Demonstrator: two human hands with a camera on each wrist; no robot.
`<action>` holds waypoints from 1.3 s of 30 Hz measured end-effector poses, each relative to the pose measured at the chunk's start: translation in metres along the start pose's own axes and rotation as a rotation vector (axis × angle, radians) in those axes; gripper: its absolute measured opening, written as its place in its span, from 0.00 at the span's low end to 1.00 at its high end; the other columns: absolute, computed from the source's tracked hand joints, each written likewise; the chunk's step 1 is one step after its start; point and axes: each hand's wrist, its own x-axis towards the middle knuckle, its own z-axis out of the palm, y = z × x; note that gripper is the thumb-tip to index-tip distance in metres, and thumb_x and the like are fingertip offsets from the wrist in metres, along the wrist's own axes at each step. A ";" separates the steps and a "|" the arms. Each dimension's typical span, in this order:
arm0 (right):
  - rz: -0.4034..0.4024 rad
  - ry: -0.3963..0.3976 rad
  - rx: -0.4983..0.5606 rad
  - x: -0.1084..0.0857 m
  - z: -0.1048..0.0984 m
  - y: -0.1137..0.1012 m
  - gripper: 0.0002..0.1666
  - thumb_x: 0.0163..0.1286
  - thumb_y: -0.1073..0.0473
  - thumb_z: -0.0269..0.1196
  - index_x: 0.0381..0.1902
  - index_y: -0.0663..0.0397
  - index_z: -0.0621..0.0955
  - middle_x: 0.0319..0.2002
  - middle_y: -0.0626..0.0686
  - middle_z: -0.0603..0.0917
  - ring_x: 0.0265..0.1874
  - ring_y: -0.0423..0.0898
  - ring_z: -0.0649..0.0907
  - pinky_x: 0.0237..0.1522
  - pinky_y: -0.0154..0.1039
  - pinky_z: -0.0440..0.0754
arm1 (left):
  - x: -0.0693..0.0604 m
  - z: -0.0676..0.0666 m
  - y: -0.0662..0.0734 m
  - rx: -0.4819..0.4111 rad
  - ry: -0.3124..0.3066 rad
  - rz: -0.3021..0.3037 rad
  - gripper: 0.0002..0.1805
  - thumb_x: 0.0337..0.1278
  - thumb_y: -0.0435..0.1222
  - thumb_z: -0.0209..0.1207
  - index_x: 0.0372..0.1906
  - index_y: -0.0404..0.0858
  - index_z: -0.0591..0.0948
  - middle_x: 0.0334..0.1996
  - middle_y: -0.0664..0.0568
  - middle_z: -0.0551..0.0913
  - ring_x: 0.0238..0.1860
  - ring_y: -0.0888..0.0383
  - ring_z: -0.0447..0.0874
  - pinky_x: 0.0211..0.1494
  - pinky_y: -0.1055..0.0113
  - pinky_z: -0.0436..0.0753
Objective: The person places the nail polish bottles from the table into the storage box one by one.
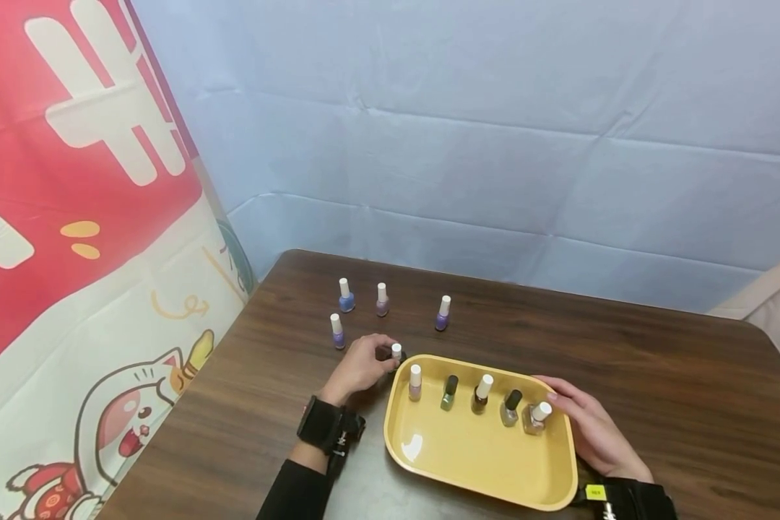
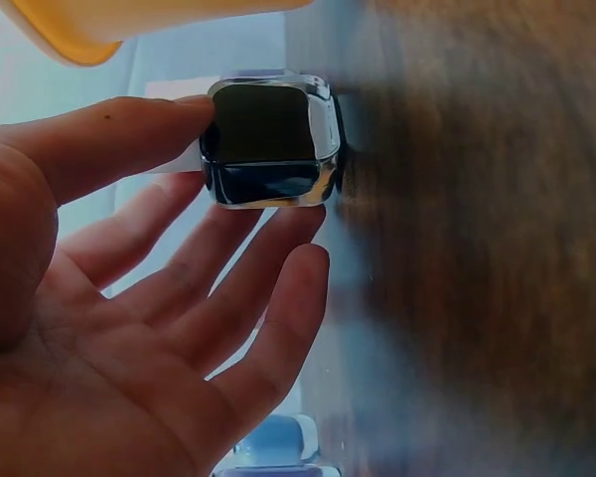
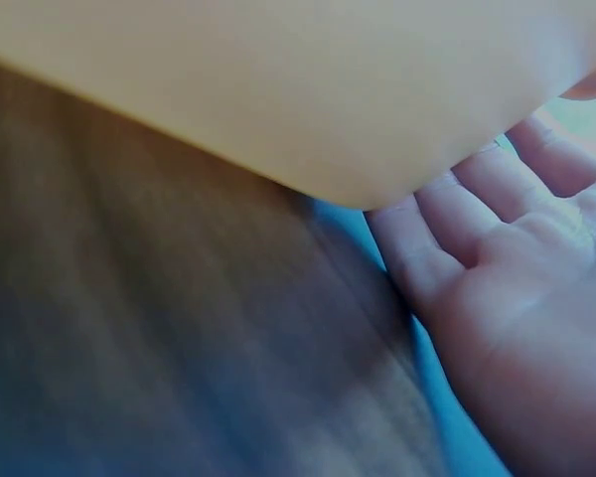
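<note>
**Pinch the bottle squarely and brace the tray**

In the head view, your left hand (image 1: 359, 367) grasps a small, dark glass nail-polish bottle with a white cap (image 1: 396, 351), just outside the far left corner of the yellow, round-cornered tray (image 1: 481, 469). Your right hand (image 1: 591, 430) grasps the tray's right side, near its far corner. Brace it gently: a jolt could upset the row of five glass nail-polish bottles inside, the nearest to your left hand being the pale pink bottle with a white cap (image 1: 415, 384). Mind the bright purple bottle with a white cap (image 1: 337, 332) to the left of that hand on the dark wood-grain worktop (image 1: 656, 375).

In the left wrist view, your thumb (image 2: 129, 134) presses one side of the dark bottle and fingers back it from the other. You cannot tell here whether its base touches the worktop. Hold it upright with even pressure; smooth glass probably slips if only the fingertips' edges catch it. Tuck the spread outer fingers away from neighbouring bottles.

In the right wrist view, your fingers (image 3: 457, 214) support the tray's outer wall from below. Let them steady it without tilting it.
</note>
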 end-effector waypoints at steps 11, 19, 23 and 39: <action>-0.002 0.014 -0.010 0.000 0.001 -0.001 0.21 0.79 0.62 0.42 0.63 0.45 0.74 0.55 0.40 0.80 0.53 0.36 0.81 0.49 0.38 0.82 | -0.001 -0.001 0.001 -0.012 -0.003 0.009 0.10 0.56 0.31 0.62 0.44 0.36 0.83 0.43 0.45 0.85 0.44 0.51 0.84 0.48 0.58 0.82; 0.006 0.029 -0.023 -0.001 0.002 -0.001 0.21 0.79 0.61 0.42 0.64 0.47 0.73 0.55 0.39 0.80 0.53 0.36 0.81 0.49 0.37 0.82 | -0.001 -0.001 0.000 -0.008 -0.007 0.000 0.09 0.56 0.31 0.62 0.43 0.36 0.83 0.42 0.45 0.85 0.44 0.50 0.84 0.48 0.57 0.82; 0.009 0.038 -0.034 -0.001 0.002 -0.002 0.21 0.79 0.61 0.42 0.64 0.47 0.73 0.55 0.39 0.80 0.53 0.35 0.81 0.49 0.37 0.82 | -0.001 -0.001 0.000 -0.003 -0.004 0.000 0.09 0.56 0.31 0.63 0.42 0.37 0.83 0.42 0.46 0.85 0.44 0.52 0.83 0.48 0.58 0.82; 0.022 0.055 -0.039 -0.001 0.001 -0.002 0.21 0.79 0.60 0.43 0.63 0.45 0.73 0.54 0.39 0.80 0.53 0.35 0.81 0.49 0.37 0.82 | 0.000 -0.001 0.001 0.017 0.015 0.005 0.07 0.54 0.32 0.64 0.39 0.37 0.83 0.39 0.47 0.85 0.42 0.53 0.84 0.48 0.59 0.82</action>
